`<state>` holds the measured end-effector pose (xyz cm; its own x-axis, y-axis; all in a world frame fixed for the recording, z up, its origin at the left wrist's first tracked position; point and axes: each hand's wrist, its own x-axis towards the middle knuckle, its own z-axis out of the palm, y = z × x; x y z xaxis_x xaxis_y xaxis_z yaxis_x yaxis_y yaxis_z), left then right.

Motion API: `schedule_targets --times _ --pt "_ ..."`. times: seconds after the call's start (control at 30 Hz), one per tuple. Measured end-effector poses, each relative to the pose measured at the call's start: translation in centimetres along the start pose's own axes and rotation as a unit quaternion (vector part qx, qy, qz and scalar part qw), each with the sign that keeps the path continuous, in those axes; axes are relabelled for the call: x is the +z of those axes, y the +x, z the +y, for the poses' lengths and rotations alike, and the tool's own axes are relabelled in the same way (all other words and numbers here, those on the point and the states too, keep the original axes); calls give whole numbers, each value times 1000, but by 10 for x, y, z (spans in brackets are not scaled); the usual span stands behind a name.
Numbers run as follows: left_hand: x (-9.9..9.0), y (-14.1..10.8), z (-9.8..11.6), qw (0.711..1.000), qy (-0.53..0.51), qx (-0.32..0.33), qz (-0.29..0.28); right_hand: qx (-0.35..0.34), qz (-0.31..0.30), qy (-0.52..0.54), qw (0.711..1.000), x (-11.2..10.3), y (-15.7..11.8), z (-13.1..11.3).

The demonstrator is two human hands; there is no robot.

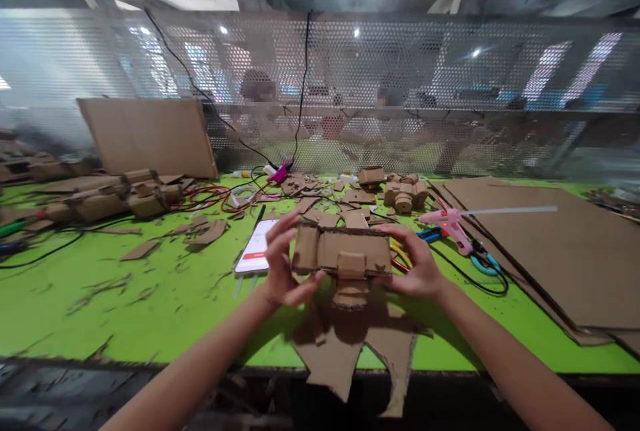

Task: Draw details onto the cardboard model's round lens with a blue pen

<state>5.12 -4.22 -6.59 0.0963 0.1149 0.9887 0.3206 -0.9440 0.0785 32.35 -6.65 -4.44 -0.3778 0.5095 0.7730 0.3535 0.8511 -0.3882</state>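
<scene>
I hold a small brown cardboard model [354,251] upright over the near middle of the table. It is a long box with a raised block at its left end and a folded strip on its lower middle, above a projecting rounded piece. My left hand [284,261] grips the left end, thumb at the lower edge and fingers bent along the side, slightly blurred. Around the right end curls my right hand [417,264], with its thumb below and fingers above. Torn cardboard scraps [335,354] lie beneath, overhanging the front edge. Behind my left hand is a lit phone [254,247].
A pink glue gun [453,224] with a long glue stick lies right, near blue-handled pliers [485,263]. Large cardboard sheets [550,251] cover the right side. Other cardboard models [404,194] stand behind. Red wires [210,196], scraps and a propped cardboard panel [150,137] are left.
</scene>
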Motion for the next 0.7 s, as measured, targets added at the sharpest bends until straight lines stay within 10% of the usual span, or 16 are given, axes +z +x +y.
schedule_targets --times 0.13,0.33,0.7 --pt "10 -1 1 992 32 -108 48 -98 96 -108 985 5 1 -3" --pt "7 1 9 985 146 92 -11 -173 144 -214 950 8 4 -10" --pt "4 11 15 982 140 126 -12 -262 97 -273 921 8 4 -26"
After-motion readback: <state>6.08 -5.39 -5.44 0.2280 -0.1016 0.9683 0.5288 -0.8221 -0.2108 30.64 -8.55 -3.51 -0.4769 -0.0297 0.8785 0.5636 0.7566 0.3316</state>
